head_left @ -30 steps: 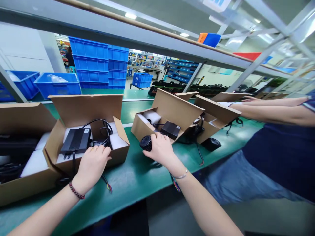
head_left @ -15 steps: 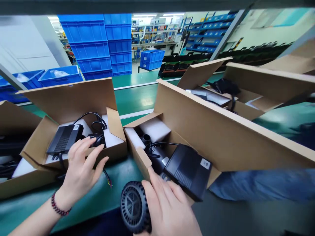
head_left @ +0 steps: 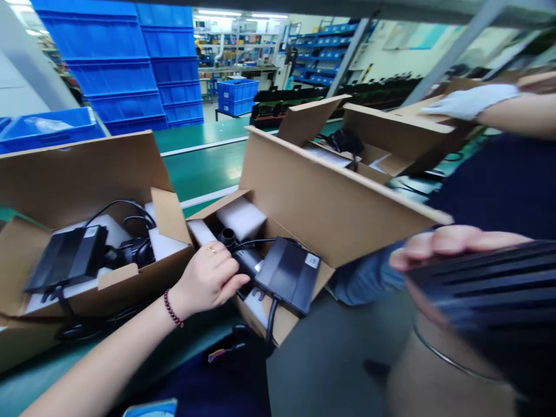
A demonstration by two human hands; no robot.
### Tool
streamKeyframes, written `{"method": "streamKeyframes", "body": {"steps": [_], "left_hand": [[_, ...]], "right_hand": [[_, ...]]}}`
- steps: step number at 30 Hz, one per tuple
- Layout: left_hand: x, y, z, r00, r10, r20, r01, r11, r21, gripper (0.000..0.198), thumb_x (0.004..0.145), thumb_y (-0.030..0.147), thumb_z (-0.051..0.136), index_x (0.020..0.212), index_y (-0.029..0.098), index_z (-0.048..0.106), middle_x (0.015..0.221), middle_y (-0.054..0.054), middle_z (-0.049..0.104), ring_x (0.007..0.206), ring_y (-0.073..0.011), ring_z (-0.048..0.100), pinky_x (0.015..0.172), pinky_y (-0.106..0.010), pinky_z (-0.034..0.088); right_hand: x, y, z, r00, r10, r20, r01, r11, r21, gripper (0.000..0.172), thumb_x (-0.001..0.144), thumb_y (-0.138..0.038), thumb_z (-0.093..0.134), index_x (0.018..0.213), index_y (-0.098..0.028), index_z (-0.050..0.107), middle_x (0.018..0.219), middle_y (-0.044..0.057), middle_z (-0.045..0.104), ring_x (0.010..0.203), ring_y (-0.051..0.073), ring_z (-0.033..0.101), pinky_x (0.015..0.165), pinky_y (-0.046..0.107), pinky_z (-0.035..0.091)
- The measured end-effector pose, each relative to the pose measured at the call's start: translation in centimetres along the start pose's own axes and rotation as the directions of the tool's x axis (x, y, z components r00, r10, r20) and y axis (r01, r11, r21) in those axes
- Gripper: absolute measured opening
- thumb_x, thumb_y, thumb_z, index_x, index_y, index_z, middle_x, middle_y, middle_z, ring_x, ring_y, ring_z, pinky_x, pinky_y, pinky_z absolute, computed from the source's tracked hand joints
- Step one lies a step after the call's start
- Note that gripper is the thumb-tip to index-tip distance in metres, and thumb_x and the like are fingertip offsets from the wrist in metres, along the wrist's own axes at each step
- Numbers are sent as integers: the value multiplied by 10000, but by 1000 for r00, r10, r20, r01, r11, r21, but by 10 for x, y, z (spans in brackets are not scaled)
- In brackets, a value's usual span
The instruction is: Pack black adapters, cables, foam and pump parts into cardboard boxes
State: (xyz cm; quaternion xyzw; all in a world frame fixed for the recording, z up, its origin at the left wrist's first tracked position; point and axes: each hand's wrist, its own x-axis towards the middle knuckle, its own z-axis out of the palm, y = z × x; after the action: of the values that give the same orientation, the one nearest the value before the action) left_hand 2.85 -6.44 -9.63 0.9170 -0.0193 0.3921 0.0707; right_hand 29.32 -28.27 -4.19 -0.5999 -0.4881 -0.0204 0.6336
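Observation:
My left hand (head_left: 209, 279) is closed over the near left edge of an open cardboard box (head_left: 299, 191), its thumb stretched toward the contents. In that box lie a black finned power unit (head_left: 289, 275) with a white label, a dark cylindrical device (head_left: 247, 260) partly hidden by my hand, and white foam blocks (head_left: 241, 217). A thick cable (head_left: 271, 321) hangs over the box's near side, close to coloured wire ends (head_left: 216, 355). At the right, close to the camera, my right hand (head_left: 452, 243) grips a black round slotted part (head_left: 499, 301), blurred and cut off by the frame edge.
Another open box (head_left: 174, 223) stands at left with a similar black unit (head_left: 72, 258). Further boxes (head_left: 399, 133) sit to the right, by a co-worker's gloved hand (head_left: 473, 101). Blue crates (head_left: 115, 75) are stacked behind the green conveyor (head_left: 200, 168).
My left hand has moved right, from beside the left box onto the middle box's edge. The right hand has carried the slotted part right and closer to the camera. The view has turned right.

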Motion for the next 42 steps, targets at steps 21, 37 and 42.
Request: {"method": "streamKeyframes", "body": {"steps": [21, 37, 42], "left_hand": [[-17, 1, 19, 945, -78, -317, 76, 997, -19, 373, 1033, 308, 367, 695, 202, 485, 610, -22, 510, 654, -187, 462, 710, -384, 377], [-30, -3, 10, 958, -4, -285, -5, 1000, -31, 352, 1021, 336, 423, 747, 187, 587, 678, -36, 623, 712, -181, 532, 790, -375, 476], [-31, -6, 6, 964, 33, -264, -46, 998, -45, 306, 1015, 321, 447, 801, 183, 616, 737, -36, 672, 741, -180, 581, 862, -387, 487]], "right_hand": [[-58, -13, 50, 885, -343, 314, 464, 702, -541, 240, 1002, -428, 569, 1081, -201, 563, 993, 107, 664, 892, 266, 664, 809, 417, 572], [-15, -10, 124, 877, -90, 472, 302, 868, -395, 714, 787, -417, 801, 1327, -126, 436, 1277, 188, 551, 1155, 320, 622, 936, 450, 599], [-8, -18, 126, 787, 34, 616, 447, 658, -606, 645, 831, -536, 754, 1256, -106, 530, 1229, 180, 572, 939, 328, 687, 697, 433, 613]]}}
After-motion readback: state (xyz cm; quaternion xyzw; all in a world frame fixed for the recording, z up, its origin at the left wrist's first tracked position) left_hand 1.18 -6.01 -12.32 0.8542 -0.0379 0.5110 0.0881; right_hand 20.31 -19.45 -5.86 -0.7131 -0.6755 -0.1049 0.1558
